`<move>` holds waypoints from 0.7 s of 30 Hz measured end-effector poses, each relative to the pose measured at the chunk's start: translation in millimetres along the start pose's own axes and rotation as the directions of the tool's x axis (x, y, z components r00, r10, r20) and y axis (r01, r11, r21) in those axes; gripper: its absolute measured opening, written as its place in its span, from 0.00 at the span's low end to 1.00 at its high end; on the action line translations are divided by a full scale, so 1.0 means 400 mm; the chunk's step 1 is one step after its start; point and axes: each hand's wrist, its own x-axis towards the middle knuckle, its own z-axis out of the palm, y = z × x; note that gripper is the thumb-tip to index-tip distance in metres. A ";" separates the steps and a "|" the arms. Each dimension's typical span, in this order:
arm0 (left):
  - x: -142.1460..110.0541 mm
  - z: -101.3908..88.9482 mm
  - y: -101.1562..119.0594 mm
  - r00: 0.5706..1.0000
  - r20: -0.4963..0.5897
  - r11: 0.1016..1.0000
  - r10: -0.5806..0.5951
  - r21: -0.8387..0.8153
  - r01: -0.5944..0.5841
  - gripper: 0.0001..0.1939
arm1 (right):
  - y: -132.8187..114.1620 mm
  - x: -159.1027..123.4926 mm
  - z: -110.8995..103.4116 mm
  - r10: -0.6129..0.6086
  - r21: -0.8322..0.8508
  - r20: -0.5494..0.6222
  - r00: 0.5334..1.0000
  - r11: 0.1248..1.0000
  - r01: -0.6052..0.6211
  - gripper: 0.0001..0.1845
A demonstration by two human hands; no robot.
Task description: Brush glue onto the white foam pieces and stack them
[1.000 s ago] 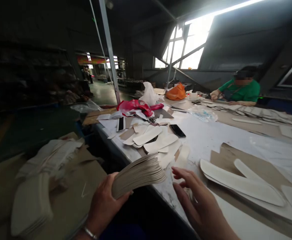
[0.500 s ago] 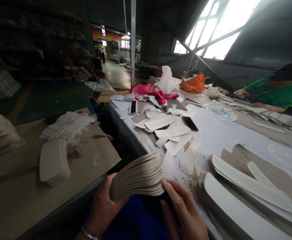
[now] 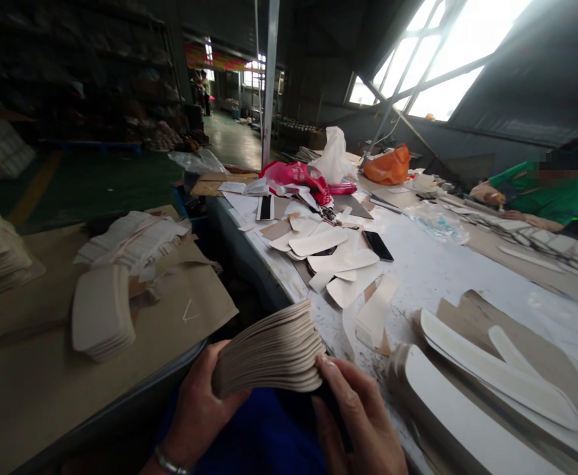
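Observation:
A thick stack of pale, curved, flat strips (image 3: 269, 353), like stiff board or felt, is held up in front of me. My left hand (image 3: 202, 402) wraps round its left end, with the thumb below. At the right end, my right hand (image 3: 361, 412) presses its fingertips against the layered edges, which fan slightly. Something dark lies between the right thumb and fingers, too shadowed to make out. Just right of that hand, a pile of long white curved pieces (image 3: 447, 402) rests on the table.
On the white table (image 3: 432, 277) lie loose white pieces (image 3: 338, 257), a black phone (image 3: 377, 245), a red bag (image 3: 296, 178) and an orange bag (image 3: 388, 165). At left, another strip stack (image 3: 101, 310) sits on brown board (image 3: 185, 330). A person in green (image 3: 556, 194) works across the table.
The view has shifted slightly. Both hands keep hold of the strip stack in nearly the same pose. Across the table, the person in green has moved their hands a little.

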 end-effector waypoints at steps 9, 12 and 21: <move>0.006 -0.007 0.007 0.999 0.000 0.998 -0.041 -0.039 0.041 0.24 | 0.006 0.008 0.006 -0.013 0.015 0.013 1.000 1.000 0.013 0.25; 0.004 -0.006 0.002 1.000 -0.004 0.999 -0.026 -0.030 0.026 0.25 | 0.011 0.009 0.010 -0.012 0.019 0.019 1.000 1.000 0.011 0.24; -0.006 -0.002 -0.009 1.000 0.000 1.000 -0.005 0.005 0.005 0.25 | 0.010 0.025 0.025 -0.053 -0.093 -0.055 0.997 0.994 0.048 0.15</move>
